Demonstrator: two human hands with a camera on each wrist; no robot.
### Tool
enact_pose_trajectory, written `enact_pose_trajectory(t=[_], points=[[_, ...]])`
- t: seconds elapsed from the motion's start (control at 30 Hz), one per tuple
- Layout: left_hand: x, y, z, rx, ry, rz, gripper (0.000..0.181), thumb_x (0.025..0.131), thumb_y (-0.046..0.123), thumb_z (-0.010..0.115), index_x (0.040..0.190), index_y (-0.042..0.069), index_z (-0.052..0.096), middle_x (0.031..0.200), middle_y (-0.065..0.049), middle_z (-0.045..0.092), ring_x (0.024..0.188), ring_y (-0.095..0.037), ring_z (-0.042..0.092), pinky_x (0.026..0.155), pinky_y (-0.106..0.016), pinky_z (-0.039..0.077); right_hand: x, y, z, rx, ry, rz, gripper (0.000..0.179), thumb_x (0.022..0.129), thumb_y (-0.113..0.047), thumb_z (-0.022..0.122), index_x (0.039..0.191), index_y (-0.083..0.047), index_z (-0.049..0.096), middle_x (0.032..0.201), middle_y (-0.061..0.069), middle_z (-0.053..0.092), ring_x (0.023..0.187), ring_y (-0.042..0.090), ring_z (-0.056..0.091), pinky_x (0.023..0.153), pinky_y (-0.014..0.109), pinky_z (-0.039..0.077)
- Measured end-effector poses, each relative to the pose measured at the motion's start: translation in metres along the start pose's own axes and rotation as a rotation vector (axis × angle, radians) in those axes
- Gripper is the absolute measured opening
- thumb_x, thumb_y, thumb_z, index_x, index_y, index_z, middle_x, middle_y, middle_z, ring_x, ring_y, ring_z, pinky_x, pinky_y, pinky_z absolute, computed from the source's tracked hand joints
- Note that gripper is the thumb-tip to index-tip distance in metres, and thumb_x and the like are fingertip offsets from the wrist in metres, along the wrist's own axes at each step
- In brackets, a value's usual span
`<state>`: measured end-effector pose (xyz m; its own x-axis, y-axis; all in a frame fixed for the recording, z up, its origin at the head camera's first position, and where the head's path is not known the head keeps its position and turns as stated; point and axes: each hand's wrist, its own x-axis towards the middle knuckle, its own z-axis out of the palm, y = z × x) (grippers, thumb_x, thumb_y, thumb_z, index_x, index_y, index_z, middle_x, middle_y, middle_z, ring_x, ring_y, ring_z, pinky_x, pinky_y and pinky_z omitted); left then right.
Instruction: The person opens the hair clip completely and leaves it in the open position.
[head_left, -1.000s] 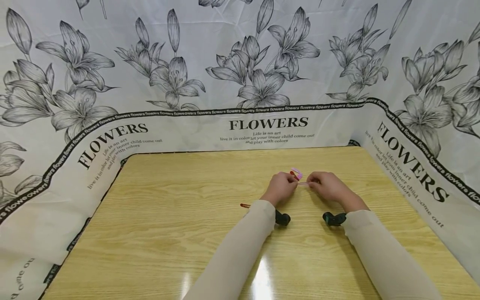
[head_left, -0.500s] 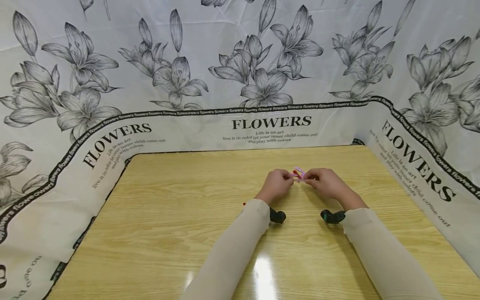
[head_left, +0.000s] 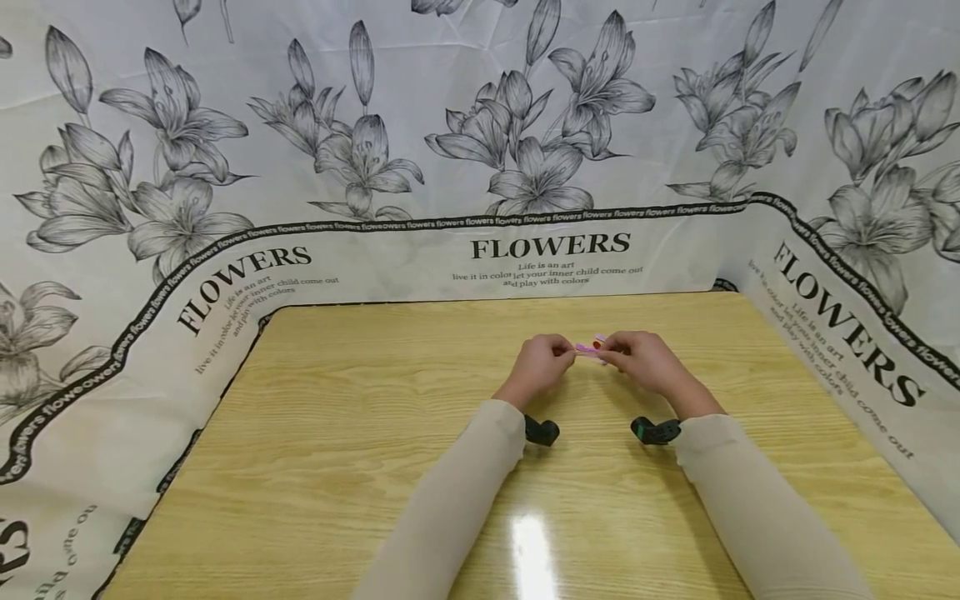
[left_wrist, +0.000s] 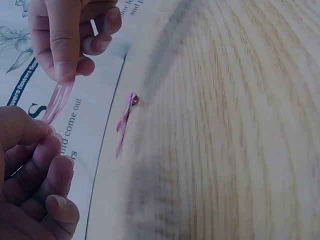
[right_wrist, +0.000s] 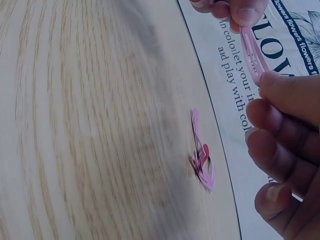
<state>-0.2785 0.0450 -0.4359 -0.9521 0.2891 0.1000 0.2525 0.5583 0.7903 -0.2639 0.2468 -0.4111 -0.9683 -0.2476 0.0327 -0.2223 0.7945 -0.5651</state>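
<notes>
A pink snap hair clip [head_left: 587,351] is stretched between both hands above the table. My left hand [head_left: 536,367] pinches one end with thumb and forefinger. The other end sits in the pinch of my right hand [head_left: 643,360]. Both wrist views show the slim hair clip [right_wrist: 254,56] whole between the fingertips, its centre slotted. Under the hands, a small pile of pink and red hair clips [right_wrist: 202,160] lies on the table. In the head view the right fingers partly cover that pile.
The pale wood-grain table [head_left: 360,433] is bordered by a white cloth [head_left: 390,267] printed with flowers and lettering, at the back and sides. A dark wrist camera [head_left: 542,431] sits at the left cuff, and another dark camera [head_left: 654,431] at the right.
Both hands have shifted left and slightly away from the body, keeping the pink hair clip between them. A red clip beside the left sleeve earlier is now out of sight.
</notes>
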Motion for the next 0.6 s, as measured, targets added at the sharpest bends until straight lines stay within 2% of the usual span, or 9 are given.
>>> enact_pose_trajectory(t=[0.33,0.6], points=[[-0.010,-0.009,-0.016,0.002,0.001,-0.022,0.015,0.097,0.027,0.059,0.094,0.017,0.069,0.084,0.005,0.063,0.068,-0.010,0.054,0.061,-0.024,0.046,0.006,-0.011,0.012,-0.019,0.019,-0.081,0.025,0.098,-0.029,0.058,0.104,-0.007,0.069,0.090,0.014,0.067,0.067,0.017,0.051,0.062,0.032,0.043],[-0.016,-0.022,-0.033,-0.026,-0.013,0.008,0.021,0.098,0.026,0.057,0.101,0.011,0.071,0.085,0.004,0.064,0.067,-0.011,0.054,0.060,-0.026,0.046,0.008,-0.025,0.019,-0.025,0.021,-0.161,0.025,0.099,-0.029,0.057,0.105,-0.008,0.069,0.089,0.013,0.067,0.067,0.017,0.050,0.063,0.033,0.043]])
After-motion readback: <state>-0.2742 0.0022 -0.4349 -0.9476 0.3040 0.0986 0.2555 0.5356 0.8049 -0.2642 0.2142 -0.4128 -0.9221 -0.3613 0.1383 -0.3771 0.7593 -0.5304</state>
